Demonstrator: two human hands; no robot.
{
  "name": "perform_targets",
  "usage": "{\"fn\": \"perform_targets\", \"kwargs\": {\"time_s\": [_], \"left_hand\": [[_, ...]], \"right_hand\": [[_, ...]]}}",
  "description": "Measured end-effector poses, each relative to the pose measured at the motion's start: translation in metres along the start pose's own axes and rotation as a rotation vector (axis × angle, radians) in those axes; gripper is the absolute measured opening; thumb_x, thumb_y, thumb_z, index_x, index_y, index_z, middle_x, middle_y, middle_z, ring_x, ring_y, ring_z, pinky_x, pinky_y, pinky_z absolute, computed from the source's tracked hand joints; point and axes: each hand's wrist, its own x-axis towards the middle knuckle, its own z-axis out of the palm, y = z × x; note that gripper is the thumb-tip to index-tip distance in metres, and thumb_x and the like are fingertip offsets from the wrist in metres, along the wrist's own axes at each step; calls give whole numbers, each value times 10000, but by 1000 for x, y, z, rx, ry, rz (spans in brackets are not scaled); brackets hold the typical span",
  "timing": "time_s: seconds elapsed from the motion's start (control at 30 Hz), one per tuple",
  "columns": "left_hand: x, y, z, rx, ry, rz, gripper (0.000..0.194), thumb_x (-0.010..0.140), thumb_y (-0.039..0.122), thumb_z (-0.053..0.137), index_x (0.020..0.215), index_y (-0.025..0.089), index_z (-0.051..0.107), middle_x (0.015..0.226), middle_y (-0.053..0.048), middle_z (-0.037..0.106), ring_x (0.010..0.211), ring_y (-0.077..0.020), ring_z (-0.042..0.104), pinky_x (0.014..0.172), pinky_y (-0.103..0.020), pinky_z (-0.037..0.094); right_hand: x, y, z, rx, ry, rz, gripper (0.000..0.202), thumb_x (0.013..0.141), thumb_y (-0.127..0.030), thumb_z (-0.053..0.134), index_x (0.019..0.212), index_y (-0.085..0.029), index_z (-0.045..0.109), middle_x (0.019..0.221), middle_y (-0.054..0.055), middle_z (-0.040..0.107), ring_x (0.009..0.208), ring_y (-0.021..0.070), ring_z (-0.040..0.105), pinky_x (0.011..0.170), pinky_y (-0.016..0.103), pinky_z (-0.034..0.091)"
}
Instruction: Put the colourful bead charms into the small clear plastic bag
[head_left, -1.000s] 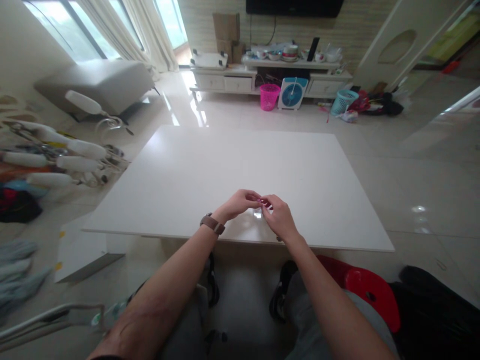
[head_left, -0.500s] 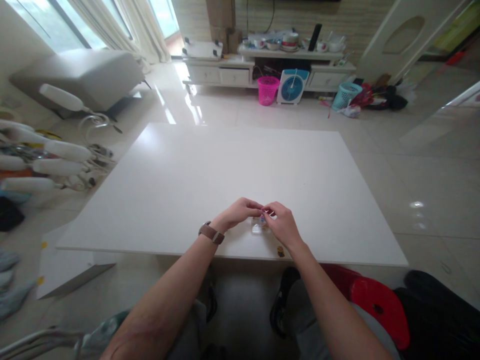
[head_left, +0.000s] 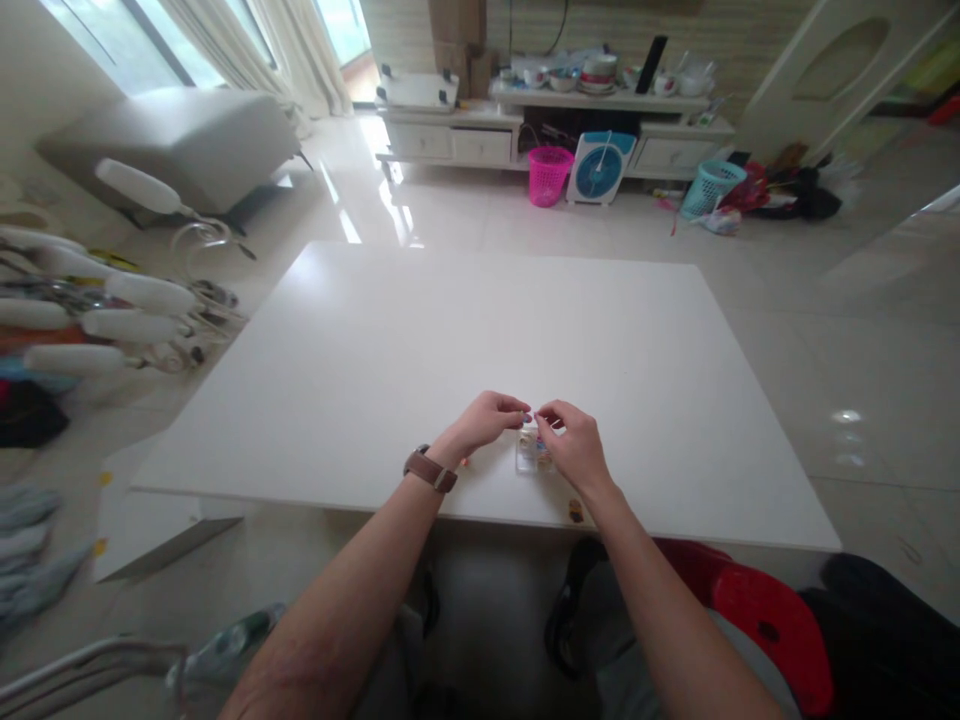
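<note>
Over the near part of the white table, my left hand pinches a tiny purplish piece at its fingertips. My right hand is closed just beside it, fingertips pressed together on something too small to make out. A small gap shows between the two hands. Below them sits a clear compartment box with small colourful bits in it, its right side partly hidden by my right hand. A small yellow and dark figure lies at the table's near edge. Near my left wrist is a tiny red piece.
A red stool stands below the table's near right edge. White padded lamp-like arms are at the left. Beyond the table are a pink basket, a blue fan and a low cabinet.
My hands have moved slightly apart at the fingertips, and more of the box shows. The whole view has shifted a little, and the tiny red piece has come into sight by my left wrist.
</note>
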Motion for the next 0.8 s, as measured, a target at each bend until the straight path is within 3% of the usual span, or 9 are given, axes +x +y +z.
{"fn": "perform_targets", "kwargs": {"time_s": [0.17, 0.4, 0.57, 0.8], "left_hand": [[-8, 7, -4, 25, 103, 2, 262, 779, 164, 688, 1030, 109, 739, 836, -83, 757, 766, -157, 669, 778, -301, 514], [-11, -3, -8, 75, 188, 39, 226, 758, 82, 632, 966, 135, 700, 817, -68, 749, 738, -147, 677, 700, -259, 510], [-7, 1, -8, 127, 159, 49, 248, 749, 72, 614, 970, 146, 699, 897, -79, 767, 772, -149, 689, 700, -249, 502], [1, 3, -7, 78, 123, 62, 229, 756, 92, 620, 966, 142, 697, 908, -88, 766, 799, -157, 692, 728, -264, 515]], "right_hand": [[-8, 1, 1, -155, -110, 10, 101, 884, -223, 594, 820, -217, 672, 798, 10, 697, 766, 175, 624, 761, 302, 454], [-17, 5, 4, -290, -259, -158, 121, 876, -176, 623, 773, -208, 680, 939, 61, 662, 958, 213, 556, 887, 342, 459], [-19, 12, 7, -330, -313, -186, 123, 803, -108, 681, 767, -218, 722, 1046, 73, 645, 1052, 234, 497, 922, 357, 481], [-12, 11, 10, -500, -349, -177, 86, 824, -215, 720, 765, -260, 765, 1183, 67, 626, 1116, 303, 432, 872, 442, 451]]}}
